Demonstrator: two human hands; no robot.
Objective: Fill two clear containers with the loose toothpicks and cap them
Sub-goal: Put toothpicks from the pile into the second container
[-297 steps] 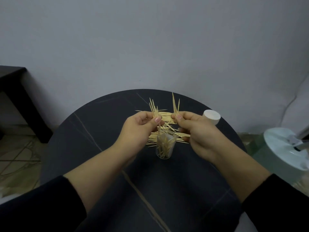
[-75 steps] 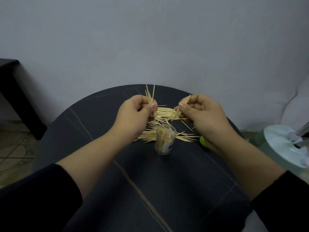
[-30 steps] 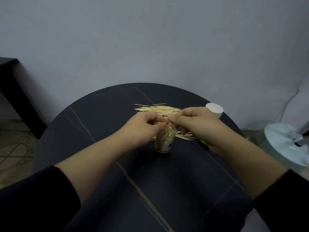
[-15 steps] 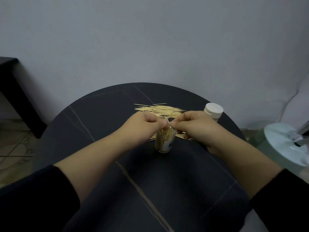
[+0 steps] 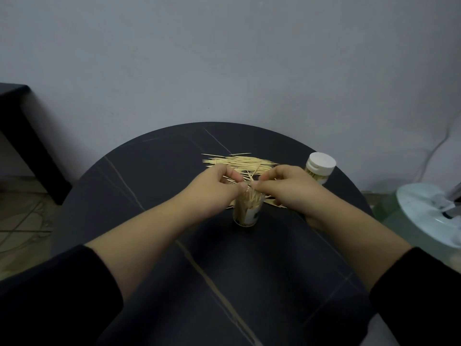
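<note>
- The left hand (image 5: 214, 189) and the right hand (image 5: 287, 189) are meeting just above the mouth of the small clear cylindrical container (image 5: 247, 214). It is standing upright and uncapped near the middle of the dark round stone-patterned bench (image 5: 154, 176).
- The fingers (image 5: 241, 188) of both hands are curling inward and pinching a small bunch of pale wooden toothpicks (image 5: 250, 175). A few tips are sticking up between the two hands, while the lower ends are hiding behind the fingers.
- The open container is looking well packed, with sticks standing on end inside it.
- A second clear container with a round white cap (image 5: 320, 168) is standing at the far right of the bench with toothpicks inside, so that half of the task is looking done.
- A loose pile of toothpicks (image 5: 239, 161) is lying flat on the bench just behind the hands, so filling is not finished.
- The step in hand is probably feeding the pinched bunch into the open container.
- The next move is calling for holding the bunch upright over the mouth and easing the pinch so the sticks slide down rather than fan across the rim. After that comes reaching back to the pile; this container's cap is not showing.
</note>
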